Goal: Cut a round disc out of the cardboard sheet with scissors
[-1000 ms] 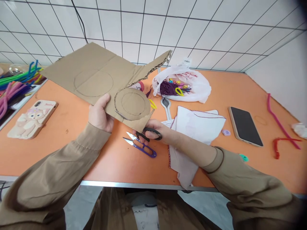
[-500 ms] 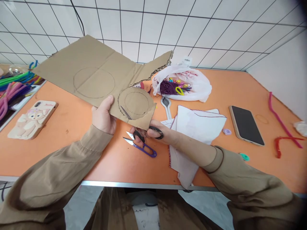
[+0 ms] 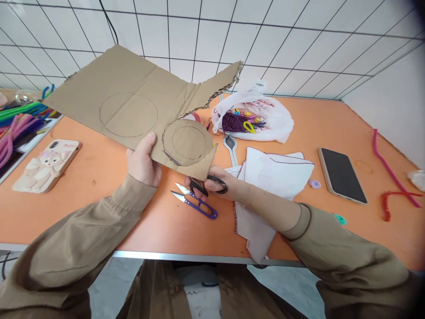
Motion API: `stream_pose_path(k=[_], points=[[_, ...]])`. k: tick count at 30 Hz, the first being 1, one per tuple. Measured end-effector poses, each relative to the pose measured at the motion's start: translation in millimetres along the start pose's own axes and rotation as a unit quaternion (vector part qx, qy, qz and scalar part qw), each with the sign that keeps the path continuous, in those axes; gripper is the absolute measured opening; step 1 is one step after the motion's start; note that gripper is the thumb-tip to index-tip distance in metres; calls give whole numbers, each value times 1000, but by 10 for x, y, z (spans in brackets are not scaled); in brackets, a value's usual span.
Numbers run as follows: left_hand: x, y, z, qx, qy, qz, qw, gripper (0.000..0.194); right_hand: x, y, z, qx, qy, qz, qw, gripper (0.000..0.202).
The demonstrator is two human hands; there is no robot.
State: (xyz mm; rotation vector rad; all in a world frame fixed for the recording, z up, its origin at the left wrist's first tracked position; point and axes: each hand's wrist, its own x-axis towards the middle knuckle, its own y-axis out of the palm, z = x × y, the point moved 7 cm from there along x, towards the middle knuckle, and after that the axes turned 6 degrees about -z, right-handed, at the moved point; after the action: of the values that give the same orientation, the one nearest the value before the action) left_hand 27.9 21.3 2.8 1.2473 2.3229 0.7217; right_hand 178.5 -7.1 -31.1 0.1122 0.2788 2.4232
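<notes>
Head view: the left hand (image 3: pixel 144 161) pinches the near edge of the cardboard (image 3: pixel 171 97), thumb on top, holding it raised above the table (image 3: pixel 149 230). The right hand (image 3: pixel 222 174) has its fingers closed round the loops of the black scissors (image 3: pixel 198 188), a blade showing against the cardboard near a drawn circle. Beyond, red print on the plastic bag (image 3: pixel 279 122), the barcoded tag (image 3: pixel 259 85) and the phone case's (image 3: pixel 46 166) red lettering are too small to read.

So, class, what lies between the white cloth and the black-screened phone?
A small lilac piece lies there on the table, in the head view.
</notes>
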Motion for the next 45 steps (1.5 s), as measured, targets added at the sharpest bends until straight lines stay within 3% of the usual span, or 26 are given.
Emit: stream_pose_path(k=[7, 15, 21, 26, 45], points=[[2, -15, -7, 2, 8, 2, 1000, 26, -15, -60, -25, -22, 1, -18, 1000, 64], [6, -26, 64, -21, -30, -28, 999, 24, 17, 59, -56, 20, -27, 35, 999, 59], [-21, 7, 75, -10, -1, 29, 1000, 21, 8, 32, -38, 31, -38, 27, 998, 59], [-18, -18, 53, -13, 17, 6, 1000, 25, 21, 33, -85, 82, -13, 19, 996, 59], [-49, -23, 18, 10, 33, -7, 999, 37, -4, -10, -98, 42, -9, -20, 999, 57]])
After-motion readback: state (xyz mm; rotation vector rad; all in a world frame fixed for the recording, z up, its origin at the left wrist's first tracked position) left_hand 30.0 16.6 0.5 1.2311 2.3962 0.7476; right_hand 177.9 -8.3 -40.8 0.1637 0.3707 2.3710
